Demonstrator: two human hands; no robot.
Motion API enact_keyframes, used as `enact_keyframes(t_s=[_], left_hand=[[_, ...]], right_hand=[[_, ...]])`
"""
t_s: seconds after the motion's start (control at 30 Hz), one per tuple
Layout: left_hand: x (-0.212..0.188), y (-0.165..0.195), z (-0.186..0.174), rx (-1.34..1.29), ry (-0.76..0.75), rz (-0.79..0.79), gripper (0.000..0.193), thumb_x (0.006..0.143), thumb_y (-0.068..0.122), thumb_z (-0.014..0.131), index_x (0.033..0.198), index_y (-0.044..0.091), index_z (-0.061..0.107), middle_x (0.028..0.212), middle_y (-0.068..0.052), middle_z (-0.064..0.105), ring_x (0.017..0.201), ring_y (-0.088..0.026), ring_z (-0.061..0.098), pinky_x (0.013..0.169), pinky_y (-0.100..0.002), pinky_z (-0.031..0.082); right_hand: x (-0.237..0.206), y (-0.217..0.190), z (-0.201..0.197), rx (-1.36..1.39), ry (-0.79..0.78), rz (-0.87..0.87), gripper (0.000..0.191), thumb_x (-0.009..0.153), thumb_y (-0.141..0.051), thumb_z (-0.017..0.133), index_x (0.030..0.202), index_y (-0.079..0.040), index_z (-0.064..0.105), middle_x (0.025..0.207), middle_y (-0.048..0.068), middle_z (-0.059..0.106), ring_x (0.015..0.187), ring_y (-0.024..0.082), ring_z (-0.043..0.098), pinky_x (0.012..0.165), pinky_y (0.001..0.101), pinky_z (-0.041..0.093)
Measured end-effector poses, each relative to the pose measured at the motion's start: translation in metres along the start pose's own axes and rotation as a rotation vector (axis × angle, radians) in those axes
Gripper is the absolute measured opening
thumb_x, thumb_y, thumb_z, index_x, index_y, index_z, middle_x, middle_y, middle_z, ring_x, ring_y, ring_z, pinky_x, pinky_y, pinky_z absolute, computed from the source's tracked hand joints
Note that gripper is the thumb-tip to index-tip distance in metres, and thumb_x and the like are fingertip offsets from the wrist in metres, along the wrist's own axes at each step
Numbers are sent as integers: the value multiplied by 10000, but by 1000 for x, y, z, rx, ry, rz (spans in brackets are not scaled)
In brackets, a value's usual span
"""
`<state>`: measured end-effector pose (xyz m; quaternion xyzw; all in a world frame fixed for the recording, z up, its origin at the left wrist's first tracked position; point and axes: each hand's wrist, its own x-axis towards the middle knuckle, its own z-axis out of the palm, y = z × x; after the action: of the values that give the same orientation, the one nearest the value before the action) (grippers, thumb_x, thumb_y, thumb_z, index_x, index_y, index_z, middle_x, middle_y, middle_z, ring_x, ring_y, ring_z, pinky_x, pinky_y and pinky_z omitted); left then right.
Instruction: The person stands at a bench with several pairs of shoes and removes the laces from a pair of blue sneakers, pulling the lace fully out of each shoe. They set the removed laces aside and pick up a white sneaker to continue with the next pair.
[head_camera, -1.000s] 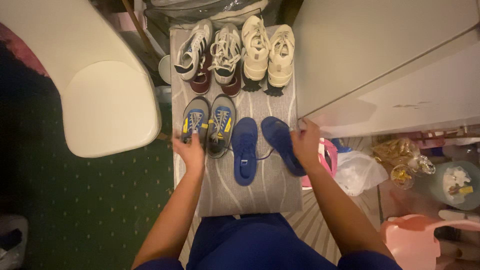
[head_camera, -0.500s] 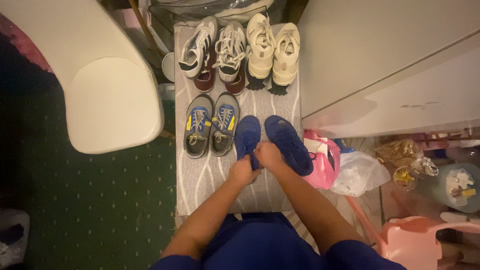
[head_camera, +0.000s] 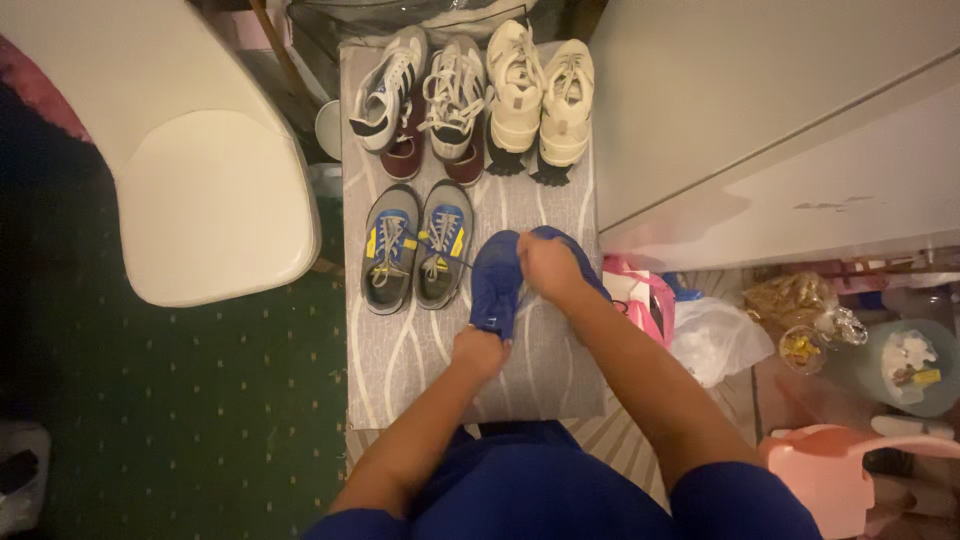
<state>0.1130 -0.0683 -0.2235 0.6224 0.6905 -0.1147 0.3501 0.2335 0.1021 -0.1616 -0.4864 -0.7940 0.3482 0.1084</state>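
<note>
Left hand: your left hand (head_camera: 478, 352) sits at the heel end of the near blue fabric slip-on shoe (head_camera: 496, 282), its fingers closed lightly on the heel edge.
Right hand: your right hand (head_camera: 545, 266) lies over the second blue fabric slip-on shoe (head_camera: 572, 250), fingers curled down on its upper; how tightly they close, you cannot tell.
Where the blue pair is: on the grey mat with white wavy lines (head_camera: 400, 360), at about 3 o'clock from the grey lace-up trainers with blue and yellow panels (head_camera: 414, 245).
Doing it well: judging from the row, keep both heels level with the grey trainers' heels, toes toward 12 o'clock, and let the two blue shoes lie just beside one another without overlap.
Watch: the grey trainers' loose lace trails near the blue toe; lift rather than drag, so you do not snag it.
Count: eight shoes, four pairs; at 12 o'clock, one white-and-maroon laced trainer pair (head_camera: 425, 100) and one cream chunky trainer pair (head_camera: 542, 95).
Around: one cream moulded plastic chair (head_camera: 200, 190) at 9 o'clock; one pink bag (head_camera: 645, 300) at 3 o'clock.
</note>
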Motion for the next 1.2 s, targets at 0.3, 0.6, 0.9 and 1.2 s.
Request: enact_keyframes(t_s=[0.3, 0.6, 0.9, 1.2], left_hand=[[4, -12, 12, 90, 100, 70, 542, 971, 522, 512, 898, 67, 799, 943, -162, 756, 1003, -365, 690, 896, -493, 539], [-5, -34, -16, -468, 526, -7, 317, 795, 241, 789, 987, 15, 677, 985, -202, 703, 964, -419, 670, 826, -501, 534], [12, -43, -15, -475, 574, -13, 238, 796, 233, 787, 963, 69, 745, 932, -195, 732, 880, -408, 701, 801, -501, 551], [16, -43, -15, -386, 521, 11, 204, 870, 238, 733, 902, 37, 717, 926, -231, 714, 885, -439, 686, 802, -531, 543]], right_hand=[[19, 35, -25, -763, -23, -326, 161, 994, -277, 673, 997, -118, 694, 910, 144, 725, 844, 344, 723, 738, 500, 573], [18, -17, -27, -398, -145, -617, 279, 725, -258, 747, 962, -111, 748, 910, 121, 709, 961, 353, 645, 824, 524, 494], [-3, -29, 77, -703, -298, -637, 159, 788, -230, 644, 846, -160, 775, 930, 50, 717, 971, 264, 672, 756, 427, 541], [7, -14, 59, -305, 267, -96, 149, 919, -159, 557, 945, -116, 698, 996, 128, 706, 983, 325, 667, 829, 455, 537]])
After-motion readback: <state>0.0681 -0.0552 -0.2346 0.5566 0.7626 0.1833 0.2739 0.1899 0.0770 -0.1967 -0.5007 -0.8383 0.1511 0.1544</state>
